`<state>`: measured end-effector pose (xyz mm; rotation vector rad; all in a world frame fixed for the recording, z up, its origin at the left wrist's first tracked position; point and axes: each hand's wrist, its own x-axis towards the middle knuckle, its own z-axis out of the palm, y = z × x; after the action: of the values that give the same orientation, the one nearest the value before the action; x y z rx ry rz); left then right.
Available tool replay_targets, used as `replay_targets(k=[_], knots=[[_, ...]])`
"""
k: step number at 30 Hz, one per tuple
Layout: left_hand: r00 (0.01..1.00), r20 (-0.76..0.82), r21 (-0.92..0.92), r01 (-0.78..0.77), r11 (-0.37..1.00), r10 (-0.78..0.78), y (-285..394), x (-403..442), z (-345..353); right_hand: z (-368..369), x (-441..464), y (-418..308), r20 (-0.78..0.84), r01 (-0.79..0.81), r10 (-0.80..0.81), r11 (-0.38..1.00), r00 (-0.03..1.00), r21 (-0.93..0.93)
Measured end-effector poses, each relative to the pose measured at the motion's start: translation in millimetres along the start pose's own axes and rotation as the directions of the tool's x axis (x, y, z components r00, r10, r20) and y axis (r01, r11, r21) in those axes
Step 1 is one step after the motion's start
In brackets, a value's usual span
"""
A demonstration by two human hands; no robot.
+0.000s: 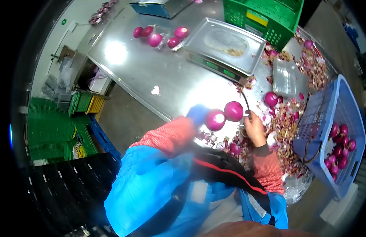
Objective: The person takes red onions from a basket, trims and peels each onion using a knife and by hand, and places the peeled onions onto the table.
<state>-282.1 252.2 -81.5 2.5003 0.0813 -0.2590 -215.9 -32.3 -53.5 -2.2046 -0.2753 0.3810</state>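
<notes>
My left hand, in a blue glove, is smeared by motion beside a peeled red onion; its fingers do not show clearly. A second red onion touches the first, between my two hands. My bare right hand is closed at the lower end of a thin dark curved tool, whose exact kind I cannot make out. Below the onions lie scraps of skin and a smaller onion. Another onion sits beyond my right hand.
A scale stands on the steel table, with a green crate behind it. Onion skins heap at the right beside a clear plastic tray. A blue basket holds several onions. More onions lie at the far left.
</notes>
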Motion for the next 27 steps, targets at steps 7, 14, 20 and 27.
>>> replay_targets(k=[7,14,20,27], knots=[[0.793,-0.296,-0.471,0.364,0.804,-0.533,-185,15,-58,54,13,-74,0.151,0.11,-0.126,0.987,0.98,0.114],[0.548,-0.256,-0.918,0.118,0.377,-0.796,-259,92,-123,55,10,-54,0.064,0.077,-0.079,0.996,0.995,0.034],[0.482,-0.248,-0.953,0.036,0.302,-0.84,-256,173,-113,53,-17,-33,0.054,0.043,-0.05,0.991,0.997,0.131],[0.508,-0.86,-0.066,-0.019,0.998,-0.047,-82,163,-117,27,-74,-13,-0.008,-0.113,0.117,0.975,0.993,0.189]])
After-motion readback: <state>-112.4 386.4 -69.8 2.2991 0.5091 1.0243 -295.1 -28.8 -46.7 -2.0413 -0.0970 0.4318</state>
